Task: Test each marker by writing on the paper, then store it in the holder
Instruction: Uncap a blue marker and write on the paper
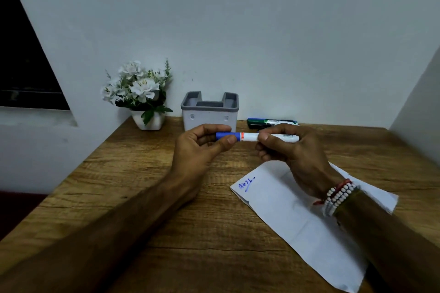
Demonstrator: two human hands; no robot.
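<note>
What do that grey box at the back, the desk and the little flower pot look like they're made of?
The holder looks like moulded plastic: matte pale walls, a darker grey rim, rounded corners. The table is wood or a wood-look laminate, brown with streaky grain; which one cannot be told. The flower pot is white and smooth with a faint sheen, so ceramic or plastic.

A home study corner: a wood-grain desk (142, 197) against a plain white wall (238, 31), a white potted artificial flower plant (140, 95), a grey compartmented holder (209, 112).
</note>
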